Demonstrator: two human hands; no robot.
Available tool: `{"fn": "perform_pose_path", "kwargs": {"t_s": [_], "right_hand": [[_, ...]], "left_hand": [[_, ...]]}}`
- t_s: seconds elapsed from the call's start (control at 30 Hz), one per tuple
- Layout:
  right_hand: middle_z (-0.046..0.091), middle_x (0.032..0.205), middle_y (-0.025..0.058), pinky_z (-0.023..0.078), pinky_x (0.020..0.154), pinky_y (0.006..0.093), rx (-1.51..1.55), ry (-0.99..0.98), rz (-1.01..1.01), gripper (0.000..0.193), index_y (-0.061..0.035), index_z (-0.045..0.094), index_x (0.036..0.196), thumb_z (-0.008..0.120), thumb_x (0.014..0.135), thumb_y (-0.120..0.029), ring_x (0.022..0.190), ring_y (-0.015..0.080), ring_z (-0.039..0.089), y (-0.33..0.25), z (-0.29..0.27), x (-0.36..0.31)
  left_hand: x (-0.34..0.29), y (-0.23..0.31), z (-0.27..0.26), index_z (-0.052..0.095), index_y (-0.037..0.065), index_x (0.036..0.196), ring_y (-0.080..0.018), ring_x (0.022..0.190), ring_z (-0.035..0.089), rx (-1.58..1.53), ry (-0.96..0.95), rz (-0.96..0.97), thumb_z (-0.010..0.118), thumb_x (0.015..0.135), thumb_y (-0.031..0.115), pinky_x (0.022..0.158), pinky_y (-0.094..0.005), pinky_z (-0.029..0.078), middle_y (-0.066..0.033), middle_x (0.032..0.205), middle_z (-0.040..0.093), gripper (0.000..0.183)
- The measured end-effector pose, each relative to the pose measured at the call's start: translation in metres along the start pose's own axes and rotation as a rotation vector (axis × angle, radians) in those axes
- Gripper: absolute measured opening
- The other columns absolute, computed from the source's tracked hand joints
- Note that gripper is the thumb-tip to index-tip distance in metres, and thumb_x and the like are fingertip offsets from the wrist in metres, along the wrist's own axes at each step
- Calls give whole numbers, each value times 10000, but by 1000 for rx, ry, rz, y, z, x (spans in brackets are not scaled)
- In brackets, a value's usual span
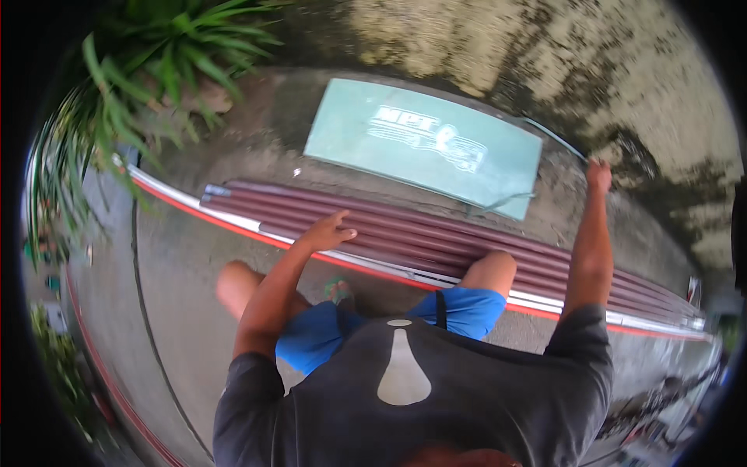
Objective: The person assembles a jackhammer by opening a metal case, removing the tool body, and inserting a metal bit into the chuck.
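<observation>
Several long maroon pipes (405, 226) lie side by side in front of me, stretching from the left across to the far right. My left hand (327, 233) is over their near side towards the left end, fingers apart and holding nothing; whether it touches them I cannot tell. Out to the right, my right hand (598, 176) is closed on a thin pale-blue strip (554, 138), which looks like a strap. The strip runs from the fist back towards a pale-green flat panel (342, 128) with white print, lying beyond the pipes.
A red-and-white painted edge (194, 201) runs along the near side of the pipes. A stained wall (498, 47) rises at the back. Long-leaved green plants (179, 54) hang in at the upper left. A loose greenish strip (506, 202) lies at the panel's right end.
</observation>
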State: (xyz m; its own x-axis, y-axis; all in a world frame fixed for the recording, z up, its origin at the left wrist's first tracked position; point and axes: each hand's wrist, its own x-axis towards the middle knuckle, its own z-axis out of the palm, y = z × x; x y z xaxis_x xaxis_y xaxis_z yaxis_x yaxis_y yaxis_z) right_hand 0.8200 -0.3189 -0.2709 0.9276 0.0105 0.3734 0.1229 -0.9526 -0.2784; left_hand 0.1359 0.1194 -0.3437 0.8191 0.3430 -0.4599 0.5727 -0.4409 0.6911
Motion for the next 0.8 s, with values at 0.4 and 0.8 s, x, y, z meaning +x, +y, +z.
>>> {"fn": "perform_pose_path", "kwargs": {"t_s": [0.4, 0.8], "right_hand": [[589, 1306, 77, 465, 980, 548, 166, -377, -662, 456, -255, 600, 1339, 688, 893, -293, 1270, 318, 489, -185, 34, -173], [545, 1434, 226, 409, 1098, 457, 139, -725, -378, 837, -94, 535, 1433, 326, 951, -746, 1357, 394, 492, -236, 126, -81]], "left_hand": [[122, 81, 80, 159, 108, 1611, -433, 1417, 385, -1079, 212, -539, 599, 848, 761, 1083, -548, 419, -255, 1616, 248, 1096], [196, 121, 98, 213, 81, 1568, -473, 1314, 451, -1483, 289, -599, 469, 1048, 496, 1086, -611, 428, -204, 1573, 293, 713]]}}
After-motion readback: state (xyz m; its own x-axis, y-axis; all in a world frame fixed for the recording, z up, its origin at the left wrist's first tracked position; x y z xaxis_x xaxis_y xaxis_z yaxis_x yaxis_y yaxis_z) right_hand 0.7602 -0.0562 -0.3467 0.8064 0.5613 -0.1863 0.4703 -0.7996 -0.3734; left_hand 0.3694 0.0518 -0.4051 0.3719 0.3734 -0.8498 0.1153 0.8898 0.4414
